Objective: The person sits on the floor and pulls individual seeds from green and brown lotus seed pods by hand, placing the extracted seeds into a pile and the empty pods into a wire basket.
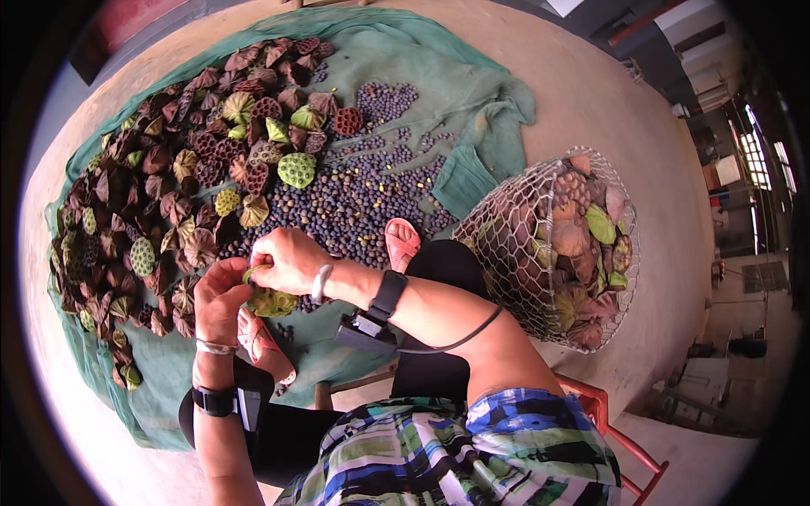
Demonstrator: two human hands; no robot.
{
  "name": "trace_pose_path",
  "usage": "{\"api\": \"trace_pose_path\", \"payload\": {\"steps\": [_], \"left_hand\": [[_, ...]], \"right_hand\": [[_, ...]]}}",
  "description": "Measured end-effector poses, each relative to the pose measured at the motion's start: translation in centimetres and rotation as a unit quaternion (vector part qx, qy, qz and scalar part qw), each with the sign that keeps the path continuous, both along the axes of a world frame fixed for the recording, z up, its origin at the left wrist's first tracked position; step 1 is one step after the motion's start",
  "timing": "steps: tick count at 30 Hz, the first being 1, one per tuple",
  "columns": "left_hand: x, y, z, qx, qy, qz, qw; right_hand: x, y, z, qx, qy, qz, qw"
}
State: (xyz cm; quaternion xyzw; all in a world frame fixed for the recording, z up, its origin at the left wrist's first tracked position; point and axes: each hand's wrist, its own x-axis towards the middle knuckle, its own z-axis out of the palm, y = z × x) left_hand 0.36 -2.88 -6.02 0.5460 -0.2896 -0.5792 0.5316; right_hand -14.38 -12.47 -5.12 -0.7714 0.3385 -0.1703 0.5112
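Observation:
My left hand (pixel 221 297) and my right hand (pixel 288 256) meet above the near edge of a pile of dark lotus seeds (pixel 329 205). Between their fingertips is a thin curved green strip (pixel 254 272), apparently a piece of lotus pod, pinched from both sides. Just below my right hand shows a torn yellow-green lotus seed pod (pixel 273 303); whether my fingers touch it is hidden. Many brown and green lotus seed pods (pixel 199 246) lie heaped left of the seeds, and a whole green pod (pixel 297 170) rests at the heap's edge.
Green netting (pixel 411 57) lies under pods and seeds, bunched up at the right. A wire mesh basket (pixel 506 253) full of pods leans beside my right knee. Part of a red chair frame (pixel 633 450) shows at lower right. My sandaled feet are at the seeds' near side.

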Motion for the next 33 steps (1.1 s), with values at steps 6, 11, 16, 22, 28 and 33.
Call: {"api": "trace_pose_path", "payload": {"steps": [6, 11, 16, 22, 28, 33], "left_hand": [[-0.4, -0.2, -0.5, 0.012, 0.083, 0.009, 0.996], [0.1, -0.2, -0.9, -0.001, 0.093, -0.005, 0.996], [-0.7, -0.4, 1.0, -0.01, 0.164, -0.033, 0.986], [-1.9, -0.8, 3.5, -0.029, -0.03, -0.088, 0.995], [-1.9, -0.2, 2.5, -0.087, -0.319, -0.104, 0.938], [-2.2, -0.8, 3.6, -0.044, -0.144, -0.019, 0.988]], "right_hand": [[-0.8, 1.2, -0.4, -0.015, -0.001, -0.021, 1.0], [-0.5, 1.3, -0.6, -0.02, -0.011, -0.023, 0.999], [-0.7, 1.1, -0.7, 0.025, -0.087, -0.04, 0.995], [-1.9, 0.0, -1.4, 0.25, -0.142, -0.078, 0.955], [-1.2, -0.2, -2.3, 0.165, -0.09, -0.068, 0.98], [-1.8, -0.4, -0.8, 0.217, -0.15, -0.053, 0.963]]}}
